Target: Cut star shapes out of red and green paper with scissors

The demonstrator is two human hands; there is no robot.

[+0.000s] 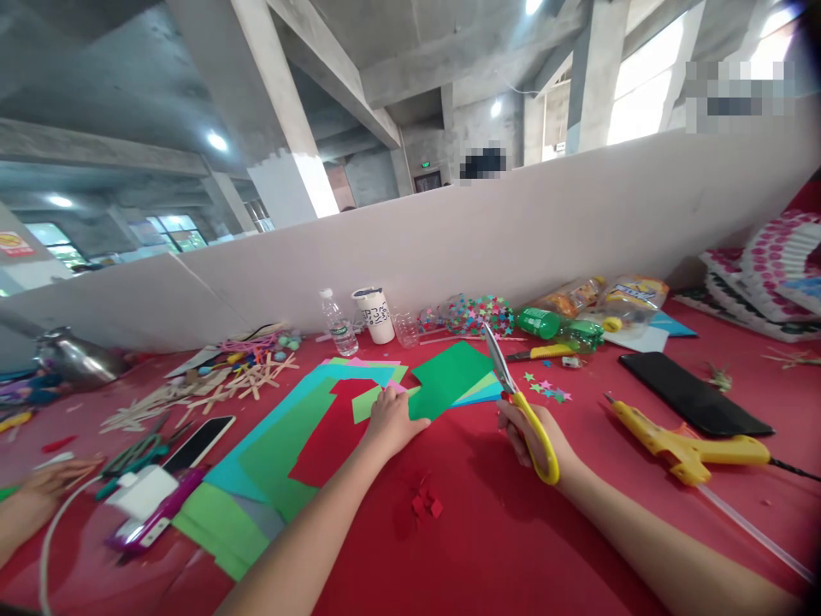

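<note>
Scissors [521, 404] at the wearer's 1 o'clock, gripped in the right hand [518, 432]; blades look closed. Left hand [390, 421] spread, thumb apart, resting on paper sheets [275, 447] at 11 o'clock. Likely between cuts, picking paper; next move probably calls for lifting one sheet, parting the blades.

One left hand [392, 419] and one right hand [557, 431]; one co-worker's hand [61, 476]; one pair of yellow-handled scissors [504, 374]; one yellow glue gun [689, 450]; one white tumbler [375, 316]; one metal kettle [80, 358]; wooden sticks [269, 374], too jumbled to count
</note>
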